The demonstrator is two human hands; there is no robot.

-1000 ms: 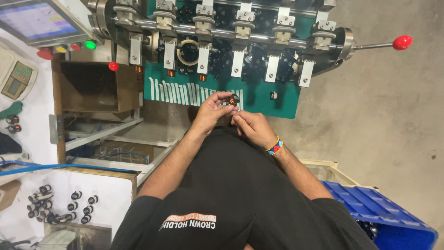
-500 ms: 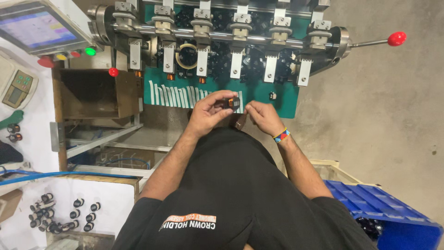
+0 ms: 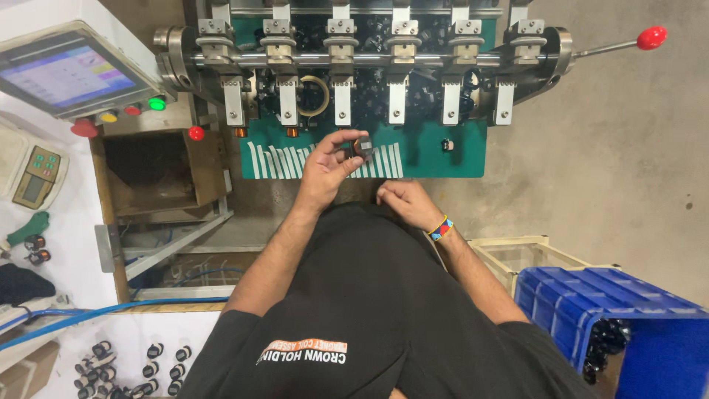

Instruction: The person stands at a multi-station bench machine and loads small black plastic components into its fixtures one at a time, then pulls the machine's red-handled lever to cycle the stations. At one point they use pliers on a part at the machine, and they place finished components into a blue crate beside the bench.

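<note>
A: Where is the small black round coil part (image 3: pixel 362 146)?

B: Pinched in the left hand (image 3: pixel 330 168) fingertips, just before the green machine plate (image 3: pixel 436 159). The right hand (image 3: pixel 408 203) hangs loosely curled, holding nothing.

A: Advice?

B: Keep it square under 1 metal clamp arm (image 3: pixel 396 98).

small dark coil bobbin (image 3: pixel 362 146) — pinched, before green panel

A white worktable (image 3: pixel 59 347) stands at the left, carrying a cluster of small black round coil parts (image 3: pixel 140 366) near its front edge and a beige handheld meter with green buttons (image 3: pixel 33 177) further back. The grey concrete floor (image 3: pixel 613 162) bears a blue plastic crate (image 3: pixel 628 318).
</note>
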